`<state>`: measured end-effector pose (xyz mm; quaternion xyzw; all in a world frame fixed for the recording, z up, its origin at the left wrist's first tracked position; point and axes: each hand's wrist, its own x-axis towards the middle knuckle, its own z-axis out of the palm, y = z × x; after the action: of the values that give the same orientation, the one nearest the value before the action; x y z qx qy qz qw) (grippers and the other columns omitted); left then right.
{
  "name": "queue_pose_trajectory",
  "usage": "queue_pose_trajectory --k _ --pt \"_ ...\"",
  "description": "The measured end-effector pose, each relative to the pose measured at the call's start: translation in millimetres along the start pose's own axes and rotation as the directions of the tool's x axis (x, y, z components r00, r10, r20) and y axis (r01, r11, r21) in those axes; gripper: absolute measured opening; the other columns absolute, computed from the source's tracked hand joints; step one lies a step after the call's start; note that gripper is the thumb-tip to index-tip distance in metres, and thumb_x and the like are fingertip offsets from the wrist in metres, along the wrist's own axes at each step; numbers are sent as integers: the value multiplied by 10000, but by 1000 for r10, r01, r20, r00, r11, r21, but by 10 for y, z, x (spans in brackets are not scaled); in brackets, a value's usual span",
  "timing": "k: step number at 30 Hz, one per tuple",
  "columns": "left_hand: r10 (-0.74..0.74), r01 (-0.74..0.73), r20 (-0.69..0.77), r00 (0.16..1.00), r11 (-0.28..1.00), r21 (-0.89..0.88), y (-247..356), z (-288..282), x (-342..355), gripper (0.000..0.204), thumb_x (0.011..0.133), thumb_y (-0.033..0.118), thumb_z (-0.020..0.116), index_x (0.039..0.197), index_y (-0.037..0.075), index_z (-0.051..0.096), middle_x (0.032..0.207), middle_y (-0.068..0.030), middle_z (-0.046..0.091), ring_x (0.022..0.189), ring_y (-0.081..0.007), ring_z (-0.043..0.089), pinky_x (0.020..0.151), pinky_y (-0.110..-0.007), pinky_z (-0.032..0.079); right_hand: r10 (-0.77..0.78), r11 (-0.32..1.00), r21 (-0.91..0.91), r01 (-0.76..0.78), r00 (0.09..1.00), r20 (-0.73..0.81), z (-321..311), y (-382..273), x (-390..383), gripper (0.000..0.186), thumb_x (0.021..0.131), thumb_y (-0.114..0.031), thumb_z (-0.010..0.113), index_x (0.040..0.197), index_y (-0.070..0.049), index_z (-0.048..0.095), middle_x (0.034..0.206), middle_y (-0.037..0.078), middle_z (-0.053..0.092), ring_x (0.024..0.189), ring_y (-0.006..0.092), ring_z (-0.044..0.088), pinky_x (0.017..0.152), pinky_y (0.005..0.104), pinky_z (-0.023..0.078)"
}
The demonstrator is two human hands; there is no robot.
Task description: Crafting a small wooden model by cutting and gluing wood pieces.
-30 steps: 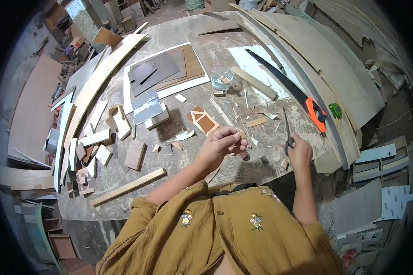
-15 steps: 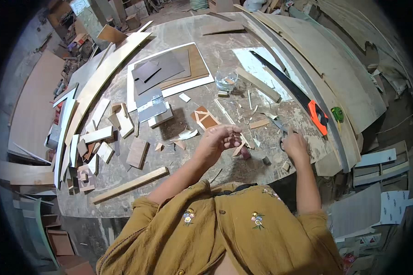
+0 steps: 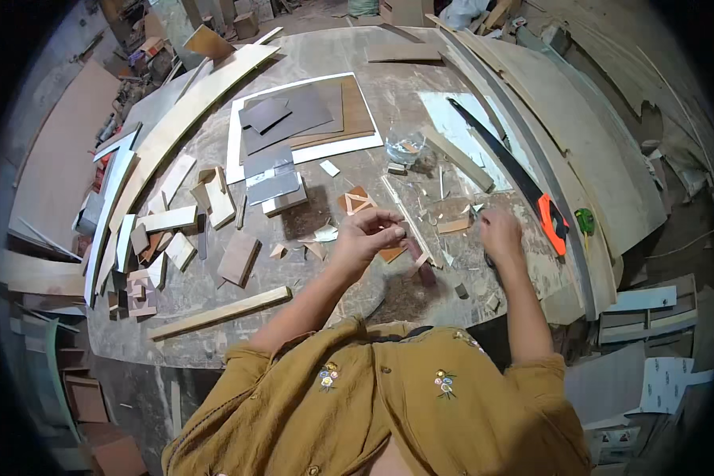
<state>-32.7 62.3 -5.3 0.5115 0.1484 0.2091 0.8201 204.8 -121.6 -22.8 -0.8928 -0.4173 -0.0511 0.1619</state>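
My left hand hovers over the near middle of the table, thumb and fingers pinched together. Whatever it pinches is too small to make out. Just beyond it lies a brown panel with pale wood strips set in triangles, partly covered by the hand. A dull red block and a long thin pale strip are beside its fingertips. On the right, my right hand is closed over scissors, mostly hidden; a dark handle loop shows beneath. Beyond this hand lies a small tan wood piece.
An orange-handled handsaw and a green tape measure lie to the right. Stacked dark sheets rest at the back. Wood offcuts crowd the left, a long stick lies nearer, and a clear container stands centrally.
My right hand has curled from an outstretched finger into a closed shape over the scissors. My left hand's fingers have drawn into a tighter pinch. The view has shifted slightly.
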Motion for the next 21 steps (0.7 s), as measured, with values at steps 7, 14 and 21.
queue_pose_trajectory --k 7,14,21 --pt "56 -57 -70 996 998 -10 13 -214 -68 254 832 25 676 1075 -26 627 890 -45 627 825 -132 626 793 -283 539 -216 927 271 258 961 -173 292 -503 1049 235 786 -111 594 1001 -80 683 1002 174 625 972 370 577 851 432 468" --pt "110 -124 -189 976 990 -63 172 -333 -56 357 801 -12 684 1146 -17 589 891 -27 607 808 -100 607 793 -273 544 -42 997 -55 54 981 190 529 -795 1696 457 736 -379 665 1152 -191 675 1466 153 362 1374 397 254 1088 496 297" --pt "33 -53 -235 971 995 -79 247 -445 -18 340 804 30 688 1125 -27 592 851 -33 627 772 -102 621 759 -283 560 -132 988 -41 150 948 290 698 -845 1841 341 824 -480 602 1097 -300 699 1525 125 276 1428 381 131 1088 620 177"
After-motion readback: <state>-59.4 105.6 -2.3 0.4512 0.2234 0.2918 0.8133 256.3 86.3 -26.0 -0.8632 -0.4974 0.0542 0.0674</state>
